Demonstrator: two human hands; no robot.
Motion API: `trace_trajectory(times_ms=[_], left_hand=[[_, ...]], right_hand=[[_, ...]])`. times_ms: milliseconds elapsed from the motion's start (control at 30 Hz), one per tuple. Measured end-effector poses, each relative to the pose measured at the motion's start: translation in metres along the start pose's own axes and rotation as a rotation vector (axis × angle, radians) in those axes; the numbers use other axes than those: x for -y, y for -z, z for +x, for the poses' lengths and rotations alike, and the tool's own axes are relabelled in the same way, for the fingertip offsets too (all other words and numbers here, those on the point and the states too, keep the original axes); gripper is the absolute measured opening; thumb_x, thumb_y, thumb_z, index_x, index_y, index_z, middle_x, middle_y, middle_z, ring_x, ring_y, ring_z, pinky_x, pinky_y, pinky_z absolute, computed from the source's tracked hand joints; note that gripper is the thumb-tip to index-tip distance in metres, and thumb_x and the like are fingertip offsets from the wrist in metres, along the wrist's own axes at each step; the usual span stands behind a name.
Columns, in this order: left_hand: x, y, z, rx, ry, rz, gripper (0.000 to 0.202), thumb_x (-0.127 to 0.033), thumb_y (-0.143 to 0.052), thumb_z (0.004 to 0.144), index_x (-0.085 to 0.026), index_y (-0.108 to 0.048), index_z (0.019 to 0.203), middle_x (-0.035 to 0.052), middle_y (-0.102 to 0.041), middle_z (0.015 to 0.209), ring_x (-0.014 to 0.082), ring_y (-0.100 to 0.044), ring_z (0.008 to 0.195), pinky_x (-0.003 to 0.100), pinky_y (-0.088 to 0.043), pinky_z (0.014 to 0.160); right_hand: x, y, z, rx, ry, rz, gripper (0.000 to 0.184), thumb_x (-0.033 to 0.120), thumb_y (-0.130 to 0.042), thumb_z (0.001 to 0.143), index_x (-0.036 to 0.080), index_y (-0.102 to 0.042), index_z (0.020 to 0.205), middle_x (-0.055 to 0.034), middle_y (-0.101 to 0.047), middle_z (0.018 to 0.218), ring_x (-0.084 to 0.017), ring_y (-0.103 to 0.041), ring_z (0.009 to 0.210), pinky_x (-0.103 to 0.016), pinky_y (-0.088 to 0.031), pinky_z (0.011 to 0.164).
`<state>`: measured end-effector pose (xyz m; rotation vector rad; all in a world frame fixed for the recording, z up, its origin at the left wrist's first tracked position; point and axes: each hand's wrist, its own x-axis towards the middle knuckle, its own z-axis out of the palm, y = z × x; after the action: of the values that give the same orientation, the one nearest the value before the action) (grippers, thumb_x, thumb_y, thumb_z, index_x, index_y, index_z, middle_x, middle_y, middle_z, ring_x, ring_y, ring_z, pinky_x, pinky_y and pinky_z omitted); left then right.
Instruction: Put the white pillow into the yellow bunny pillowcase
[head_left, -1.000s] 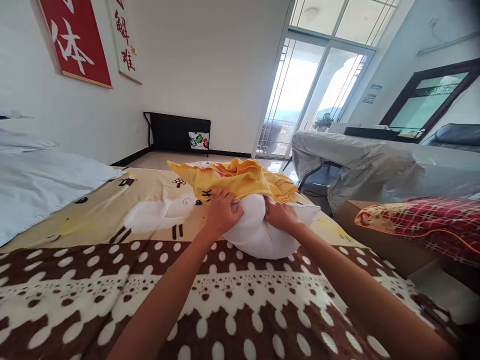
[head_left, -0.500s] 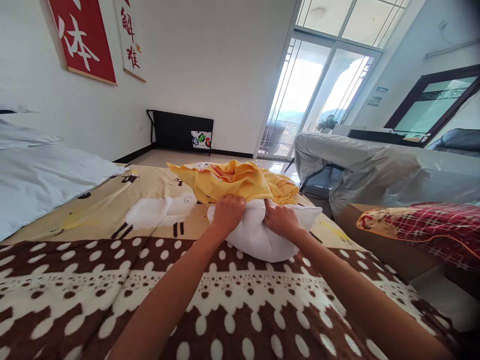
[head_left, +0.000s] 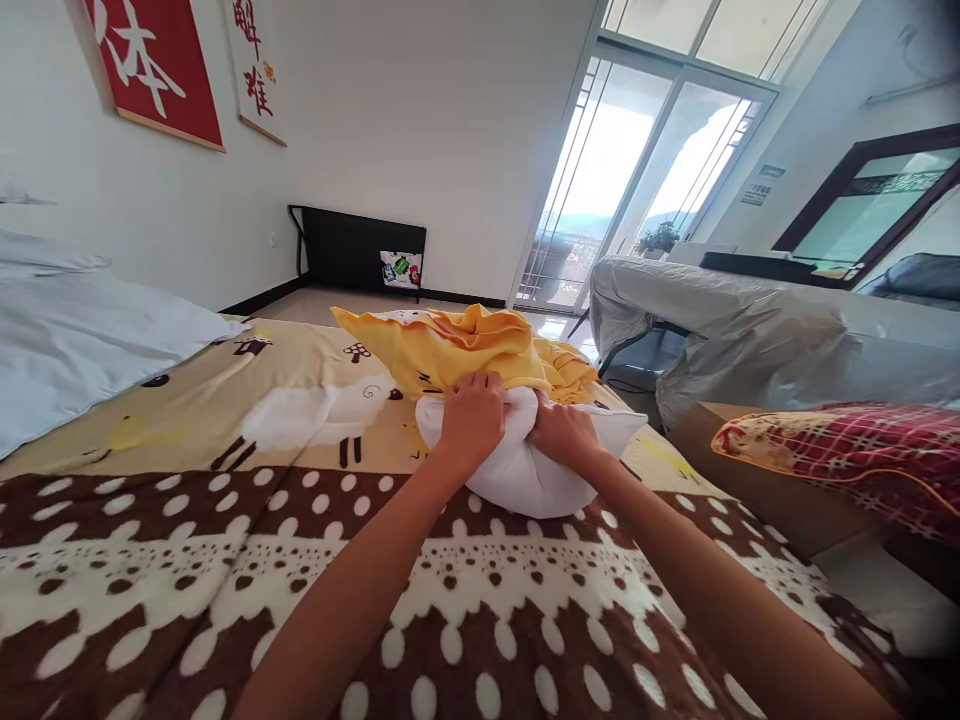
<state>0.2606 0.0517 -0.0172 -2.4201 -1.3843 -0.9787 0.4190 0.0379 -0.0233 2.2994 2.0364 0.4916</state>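
A white pillow [head_left: 536,487] lies on the bed, its far end bunched between my hands. My left hand [head_left: 474,415] is closed at the pillow's far edge, where the yellow pillowcase [head_left: 465,350] meets it. On the other side my right hand [head_left: 562,432] grips a fold of the white pillow, fingers curled and the thumb side up. The yellow pillowcase sits crumpled just beyond both hands, with a printed pattern partly showing on top. Whether my left fingers also pinch the yellow cloth is hidden.
A patterned brown and beige blanket [head_left: 315,570] covers the bed. White bedding [head_left: 97,340] lies at the left. To the right are a cardboard box [head_left: 739,470], a red plaid cushion [head_left: 847,450] and plastic-covered furniture [head_left: 750,330]. A black panel [head_left: 352,250] stands by the wall.
My left hand has shifted slightly right, closer to my right hand, and the pillow's far end is more pinched together. The view has tilted a little.
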Motion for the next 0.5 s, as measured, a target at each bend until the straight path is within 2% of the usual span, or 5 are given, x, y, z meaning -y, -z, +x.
trace_trajectory(times_ms=[133,267,400,500], left_hand=[[-0.008,-0.006,0.003,0.027,0.001,0.039,0.02,-0.011,-0.045,0.086,-0.015,-0.056,0.102,0.0099,-0.065,0.095,0.0254,-0.06,0.091,0.035,-0.044,0.07],[0.001,-0.02,0.005,0.015,0.014,0.05,0.02,-0.01,-0.043,0.086,-0.017,-0.06,0.094,0.009,-0.067,0.089,0.025,-0.061,0.088,0.034,-0.043,0.069],[0.012,-0.031,0.005,-0.026,0.092,0.076,0.015,-0.013,-0.048,0.082,-0.015,-0.061,0.089,0.0114,-0.066,0.086,0.0268,-0.06,0.086,0.037,-0.042,0.07],[0.009,-0.031,0.0,-0.03,0.01,0.094,0.014,-0.015,-0.047,0.083,-0.017,-0.06,0.086,0.011,-0.065,0.085,0.0274,-0.058,0.088,0.038,-0.041,0.071]], right_hand=[[0.003,-0.001,-0.003,-0.019,0.007,-0.014,0.042,0.031,-0.036,0.088,0.011,-0.048,0.123,-0.017,-0.07,0.091,-0.032,-0.067,0.088,-0.037,-0.046,0.07],[0.007,0.001,-0.005,-0.032,0.029,-0.029,0.035,0.034,-0.035,0.089,0.012,-0.057,0.106,-0.0174,-0.069,0.095,-0.032,-0.067,0.089,-0.037,-0.047,0.069],[0.02,0.007,-0.001,-0.013,0.009,-0.036,0.036,0.031,-0.04,0.086,0.011,-0.058,0.11,-0.0178,-0.069,0.095,-0.03,-0.067,0.088,-0.035,-0.047,0.072],[0.027,0.008,0.004,0.055,-0.013,-0.032,0.034,0.028,-0.044,0.084,0.01,-0.064,0.106,-0.0194,-0.068,0.099,-0.029,-0.066,0.094,-0.033,-0.046,0.076]])
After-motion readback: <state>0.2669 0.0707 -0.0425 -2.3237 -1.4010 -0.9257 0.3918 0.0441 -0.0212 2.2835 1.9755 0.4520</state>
